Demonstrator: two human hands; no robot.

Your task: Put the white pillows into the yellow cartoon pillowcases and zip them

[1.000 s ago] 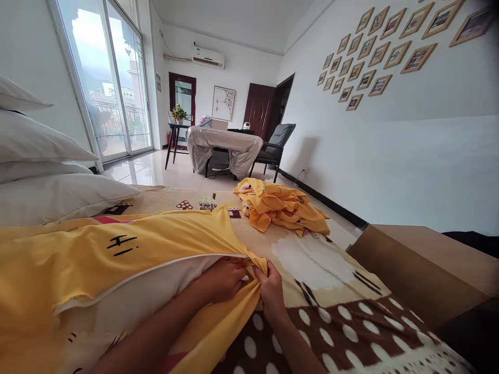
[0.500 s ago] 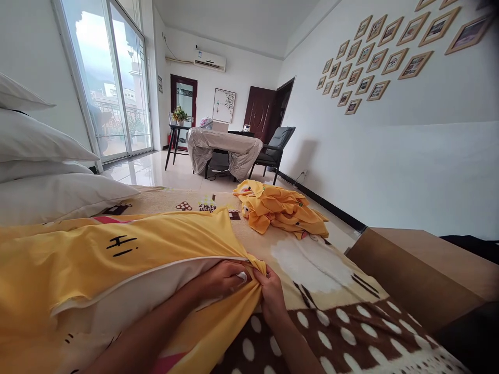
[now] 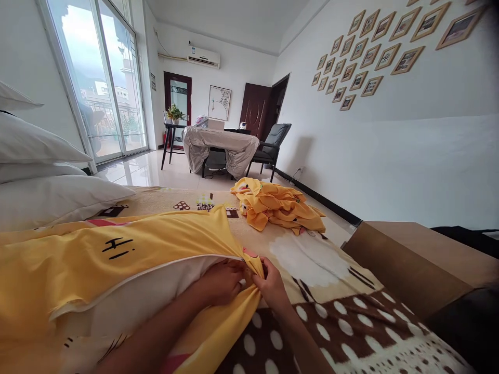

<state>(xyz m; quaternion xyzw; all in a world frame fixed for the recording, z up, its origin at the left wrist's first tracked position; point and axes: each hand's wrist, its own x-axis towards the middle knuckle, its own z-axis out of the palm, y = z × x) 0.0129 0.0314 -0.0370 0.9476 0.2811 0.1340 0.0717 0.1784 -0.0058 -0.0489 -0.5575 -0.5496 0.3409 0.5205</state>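
Observation:
A large yellow pillowcase [image 3: 167,234] with "Hi" printed on it lies spread over the bed, its long edge gaping. White fabric, apparently a pillow [image 3: 128,301], shows through the gap. My left hand [image 3: 223,280] reaches into the far end of that opening, fingers curled; a bit of white shows at the fingertips, though most of the grip is hidden. Closed on the gathered yellow corner from outside, my right hand [image 3: 272,284] pinches the cloth between thumb and fingers. The two hands are close together, with bunched cloth between them.
A heap of yellow printed cloths [image 3: 278,205] sits on the patterned blanket [image 3: 312,259]. White pillows [image 3: 58,200] are stacked at left. At right stands a cardboard box [image 3: 405,259]. Beyond the bed are a covered table [image 3: 218,137] and a black chair [image 3: 275,145].
My left hand has pushed slightly deeper into the corner, hiding more of the white bit. My right fingers have shifted on the gathered cloth. The view has turned slightly right.

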